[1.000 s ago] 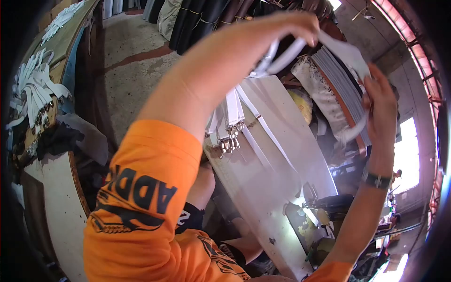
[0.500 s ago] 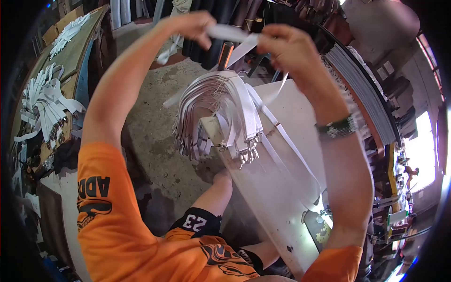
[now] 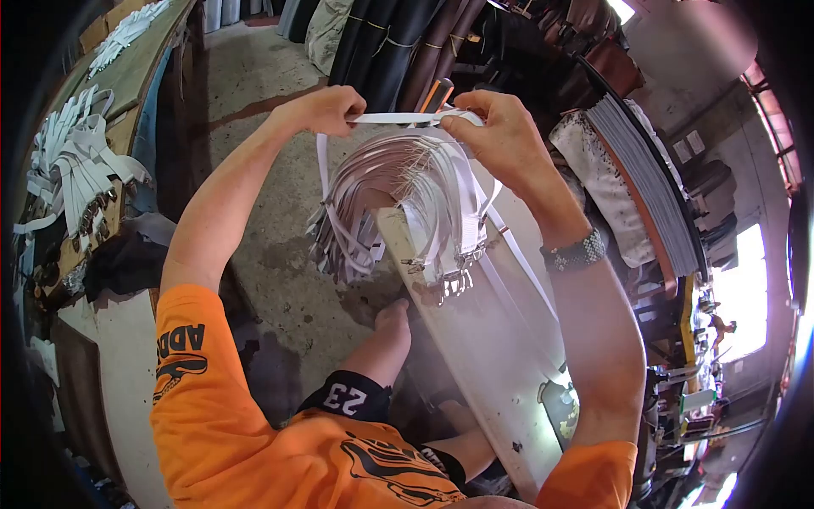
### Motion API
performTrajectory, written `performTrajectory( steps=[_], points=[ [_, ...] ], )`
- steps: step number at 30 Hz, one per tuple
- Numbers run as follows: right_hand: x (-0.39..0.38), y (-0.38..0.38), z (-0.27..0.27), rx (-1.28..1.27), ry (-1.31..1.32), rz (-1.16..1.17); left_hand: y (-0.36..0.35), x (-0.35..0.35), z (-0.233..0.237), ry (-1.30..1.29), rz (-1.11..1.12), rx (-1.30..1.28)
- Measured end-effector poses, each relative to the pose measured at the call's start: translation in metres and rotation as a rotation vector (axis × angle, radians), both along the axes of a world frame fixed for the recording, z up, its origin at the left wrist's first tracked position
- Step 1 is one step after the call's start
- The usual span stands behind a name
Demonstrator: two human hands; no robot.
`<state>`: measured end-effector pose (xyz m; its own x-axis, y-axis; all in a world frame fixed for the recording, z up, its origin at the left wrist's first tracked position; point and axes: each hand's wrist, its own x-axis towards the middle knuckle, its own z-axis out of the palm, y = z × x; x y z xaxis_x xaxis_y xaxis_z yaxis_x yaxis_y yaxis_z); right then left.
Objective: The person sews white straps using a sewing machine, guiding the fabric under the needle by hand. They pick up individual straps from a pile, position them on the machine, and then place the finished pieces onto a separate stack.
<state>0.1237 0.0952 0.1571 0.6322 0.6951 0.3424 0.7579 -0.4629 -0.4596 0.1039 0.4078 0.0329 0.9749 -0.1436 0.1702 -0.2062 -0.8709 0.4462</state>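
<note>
A white strap (image 3: 394, 119) is stretched level between my two hands, over the top of a thick bundle of white straps. My left hand (image 3: 332, 110) is closed on its left end, and a length hangs down from there. At the other end my right hand (image 3: 492, 123) pinches the strap between thumb and fingers. The bundle (image 3: 373, 161) is draped over the end of a pale table (image 3: 475, 348), with metal clips (image 3: 454, 280) at its lower right. Behind the strap stands an orange and black handle (image 3: 437, 95).
More white straps (image 3: 80, 170) lie on a bench (image 3: 140, 110) at the left. Dark rolls (image 3: 386, 51) stand at the back. A large reel-like stack of grey material (image 3: 649, 187) is on the right. A lit machine part (image 3: 560, 403) sits on the table's right side.
Both hands have come down and nearer to the bundle with the strap still between them. The loose length at my left hand now hangs over the bundle's left side. The view has shifted.
</note>
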Motion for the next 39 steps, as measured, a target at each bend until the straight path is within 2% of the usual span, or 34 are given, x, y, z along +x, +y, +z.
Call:
performTrajectory(
  steps=[2,5,8,11,16,19,20,22,23,24,27,31,34,37,39],
  points=[
    [-0.004,-0.004,0.005,-0.139,0.126,0.011,0.003,0.002,-0.003,-0.019,0.073,0.075],
    [-0.020,-0.010,0.008,-0.183,0.074,-0.041,0.022,0.008,-0.036,-0.006,0.119,0.339],
    [-0.030,-0.016,0.011,-0.203,0.066,-0.052,0.030,0.006,-0.068,0.206,0.314,0.358],
    [-0.030,-0.021,0.005,-0.194,0.057,-0.043,0.024,-0.003,-0.093,0.328,0.413,0.413],
    [-0.052,-0.033,0.014,-0.216,0.160,-0.087,0.035,-0.031,-0.124,0.440,0.473,0.396],
    [-0.064,-0.043,0.000,-0.193,0.093,-0.121,0.037,-0.007,-0.112,0.333,0.495,0.254],
    [-0.064,-0.047,-0.007,-0.221,0.098,-0.132,0.053,0.019,-0.108,0.150,0.222,0.226],
    [-0.070,-0.051,-0.016,-0.200,0.063,-0.125,0.014,0.034,-0.044,-0.086,0.022,-0.276],
    [-0.073,-0.052,-0.019,-0.191,0.041,-0.120,-0.003,0.044,-0.029,-0.210,-0.139,-0.492],
    [-0.076,-0.053,-0.021,-0.192,0.056,-0.115,-0.022,0.050,-0.006,-0.198,-0.249,-0.606],
    [-0.079,-0.057,-0.023,-0.187,0.062,-0.110,-0.055,0.066,0.024,0.193,-0.509,-0.813],
    [-0.083,-0.060,-0.024,-0.184,0.063,-0.117,-0.074,0.078,0.025,0.161,-0.391,-0.625],
    [-0.080,-0.063,-0.029,-0.156,0.072,-0.101,-0.067,0.085,0.027,-0.011,-0.401,-0.553],
    [-0.079,-0.065,-0.037,-0.115,0.054,-0.090,-0.067,0.090,0.019,-0.298,-0.347,-0.406],
    [-0.084,-0.064,-0.029,-0.126,0.120,-0.097,-0.056,0.107,-0.003,-0.290,-0.136,-0.299]
  ],
)
